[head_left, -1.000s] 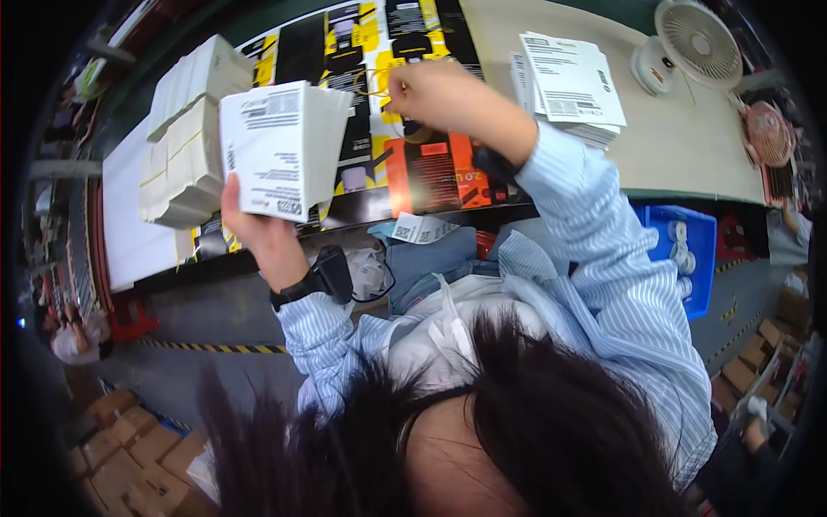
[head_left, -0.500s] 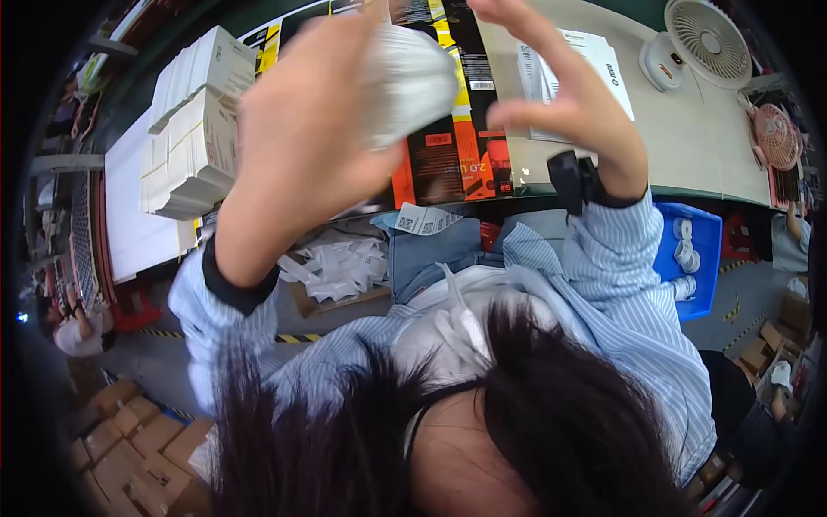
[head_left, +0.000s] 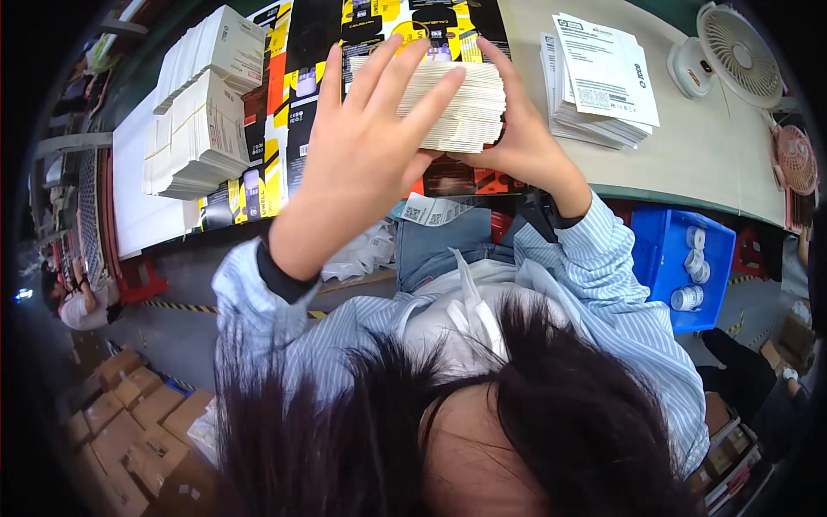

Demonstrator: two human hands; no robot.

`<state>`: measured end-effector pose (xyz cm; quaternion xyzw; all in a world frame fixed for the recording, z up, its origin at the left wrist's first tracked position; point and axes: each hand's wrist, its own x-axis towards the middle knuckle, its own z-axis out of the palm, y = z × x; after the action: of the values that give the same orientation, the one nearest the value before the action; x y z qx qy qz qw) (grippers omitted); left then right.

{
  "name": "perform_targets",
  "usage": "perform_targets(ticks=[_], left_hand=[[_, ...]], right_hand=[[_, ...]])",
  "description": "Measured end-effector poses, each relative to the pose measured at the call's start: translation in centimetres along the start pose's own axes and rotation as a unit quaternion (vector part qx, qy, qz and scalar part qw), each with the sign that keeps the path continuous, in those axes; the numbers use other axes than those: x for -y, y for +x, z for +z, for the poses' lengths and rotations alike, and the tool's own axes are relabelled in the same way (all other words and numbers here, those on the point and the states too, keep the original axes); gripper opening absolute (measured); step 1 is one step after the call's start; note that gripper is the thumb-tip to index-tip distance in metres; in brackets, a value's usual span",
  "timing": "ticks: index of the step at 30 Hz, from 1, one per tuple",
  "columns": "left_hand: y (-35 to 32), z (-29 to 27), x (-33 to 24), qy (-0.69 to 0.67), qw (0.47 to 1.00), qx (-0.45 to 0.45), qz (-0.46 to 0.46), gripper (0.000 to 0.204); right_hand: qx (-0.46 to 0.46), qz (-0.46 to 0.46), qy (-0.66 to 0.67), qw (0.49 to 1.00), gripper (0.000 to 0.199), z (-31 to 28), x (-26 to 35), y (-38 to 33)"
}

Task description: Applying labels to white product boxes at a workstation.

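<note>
Stack [head_left: 457, 103] over worktop [head_left: 715, 164], just in from near edge. Probably stiff, fairly hefty, apt to slide apart; best held by opposite ends. Left hand [head_left: 362, 155] spread wide against left end; right hand [head_left: 532, 148] half-curled, clasping right end. Half-second ago, right hand apart from stack.

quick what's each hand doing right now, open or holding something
Left hand: open, spread across the near left of the white paper stack; firm contact can't be told.
Right hand: curled around the stack's right side, holding it.
</note>
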<state>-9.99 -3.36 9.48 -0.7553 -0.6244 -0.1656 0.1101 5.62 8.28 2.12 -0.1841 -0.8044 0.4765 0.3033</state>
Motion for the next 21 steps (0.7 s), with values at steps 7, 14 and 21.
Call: perform_targets(ticks=[7, 14, 21], left_hand=[[-1.6, 3.2, -1.2, 0.007, 0.989, -0.150, -0.013, 0.037], [-1.8, 3.2, -0.9, 0.005, 0.989, -0.146, -0.009, 0.033], [-1.9, 3.6, -0.9, 0.006, 0.986, -0.166, -0.012, 0.033]], right_hand=[[0.059, 0.004, -0.005, 0.998, 0.097, -1.2, 1.1, 0.7], [0.189, 0.001, -0.118, 0.975, 0.075, -5.2, 4.6, 3.1], [0.316, -0.002, -0.280, 0.907, 0.052, -5.7, 6.2, 6.6]])
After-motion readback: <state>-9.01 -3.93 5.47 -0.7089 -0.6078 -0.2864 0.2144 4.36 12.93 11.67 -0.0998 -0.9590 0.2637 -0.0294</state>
